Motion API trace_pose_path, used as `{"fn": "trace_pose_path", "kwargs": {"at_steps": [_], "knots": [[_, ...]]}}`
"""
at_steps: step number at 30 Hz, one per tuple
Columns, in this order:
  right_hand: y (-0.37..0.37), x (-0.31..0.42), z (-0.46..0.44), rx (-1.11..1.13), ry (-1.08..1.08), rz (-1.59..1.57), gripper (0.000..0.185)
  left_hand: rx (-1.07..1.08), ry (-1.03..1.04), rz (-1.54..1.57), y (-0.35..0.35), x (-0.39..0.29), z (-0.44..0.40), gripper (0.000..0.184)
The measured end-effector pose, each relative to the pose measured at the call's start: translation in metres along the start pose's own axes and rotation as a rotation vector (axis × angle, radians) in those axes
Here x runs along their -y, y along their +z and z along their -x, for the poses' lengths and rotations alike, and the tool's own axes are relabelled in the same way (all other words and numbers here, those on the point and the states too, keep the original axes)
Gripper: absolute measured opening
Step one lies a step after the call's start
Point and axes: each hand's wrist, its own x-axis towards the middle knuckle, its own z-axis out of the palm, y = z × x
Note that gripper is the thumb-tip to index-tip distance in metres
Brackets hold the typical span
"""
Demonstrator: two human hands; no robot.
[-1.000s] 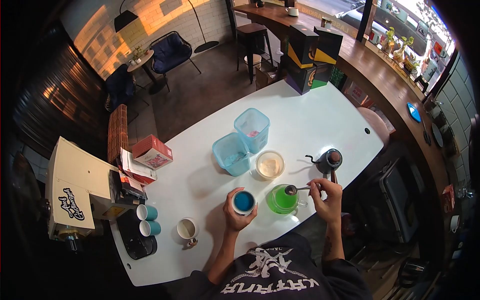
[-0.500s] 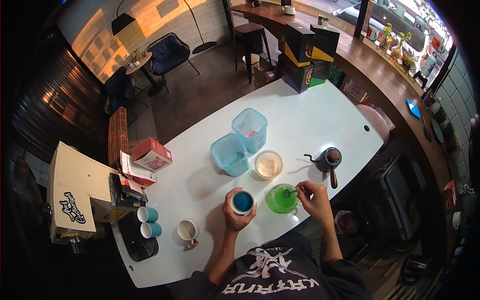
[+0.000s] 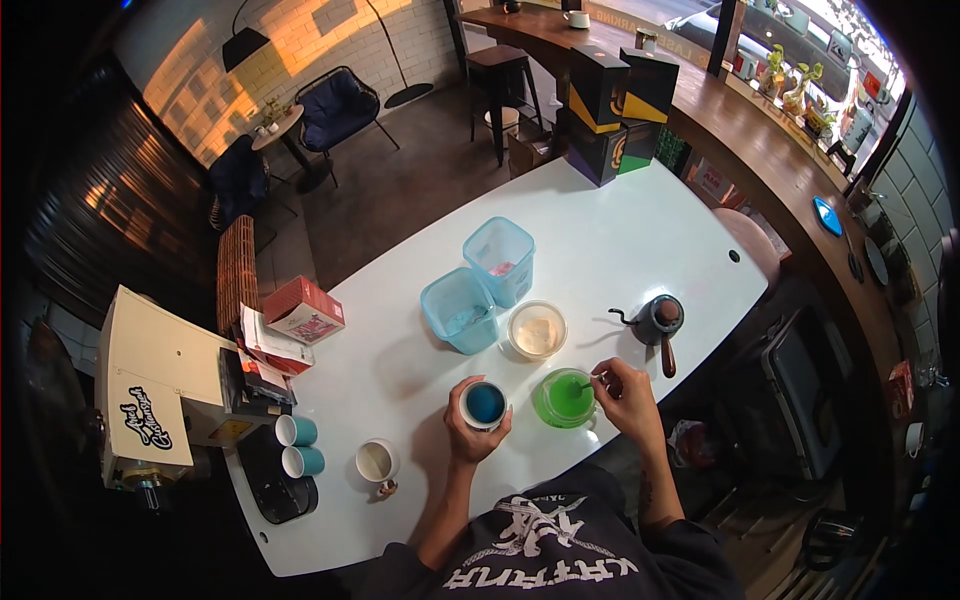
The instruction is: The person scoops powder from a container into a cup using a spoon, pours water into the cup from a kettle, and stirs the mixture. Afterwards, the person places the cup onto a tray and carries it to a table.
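Observation:
Fingers of my left hand (image 3: 467,432) wrap around a cup with dark blue liquid (image 3: 486,404). My right hand (image 3: 625,397) pinches the handle of a spoon (image 3: 589,382); its bowl is sunk out of sight in the green contents of a clear round container (image 3: 548,408). Just behind these stands a clear tub (image 3: 538,354) with a pale, whitish content. Two translucent blue containers stand further back: one (image 3: 440,322) with bluish content, the other (image 3: 510,240) with something pink at its bottom.
A kettle (image 3: 660,320) with a wooden handle stands to the right. Left are a mug (image 3: 376,460), two teal cups (image 3: 303,462) on a black tray (image 3: 262,480), a cream machine (image 3: 150,370) and a red box (image 3: 303,308). Black boxes (image 3: 598,150) stack at the table's far end.
The spoon's bowl, visible in the green container before, has gone down into the green contents. My left hand and the cup have stayed in place.

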Motion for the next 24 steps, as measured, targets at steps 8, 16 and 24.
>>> {"fn": "trace_pose_path", "kwargs": {"at_steps": [8,16,24], "knots": [[-0.001,0.004,0.002,0.031,-0.008,0.015,0.009,0.023,-0.024,0.025,0.0,-0.001,-0.001,0.067],[0.005,-0.003,0.002,0.003,-0.082,0.048,0.01,0.023,-0.015,0.02,-0.001,0.0,-0.001,0.068],[0.007,-0.005,0.003,0.002,-0.038,0.001,0.01,0.004,-0.027,0.045,0.001,0.001,-0.003,0.068]]}}
